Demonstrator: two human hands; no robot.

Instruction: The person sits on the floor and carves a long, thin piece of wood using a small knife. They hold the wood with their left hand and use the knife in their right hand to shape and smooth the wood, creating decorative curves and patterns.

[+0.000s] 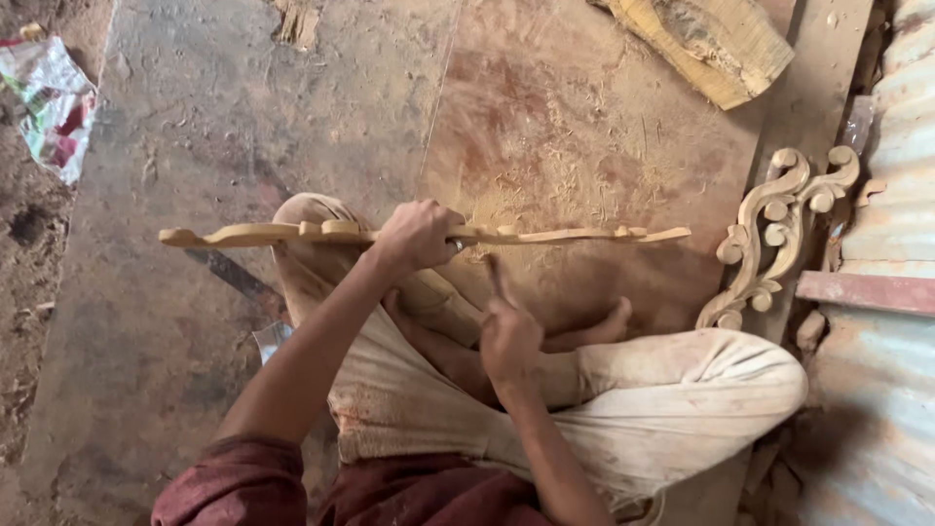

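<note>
I sit cross-legged on a dusty wooden floor. My left hand [417, 234] grips a long, flat carved wooden piece [575, 235] near its middle and holds it edge-on and level above my knees. My right hand [508, 331] hovers below the piece over my lap, index finger pointing up toward its underside; whether it holds a small tool is unclear. Wood shavings [545, 185] lie on the board just beyond the carving.
A finished scrollwork carving [779, 229] leans at the right beside corrugated metal sheeting [891, 156]. A rough wood block [711, 39] lies at the top right. A crumpled plastic bag [54, 102] sits at the far left. A dark flat strip [229, 273] lies on the floor.
</note>
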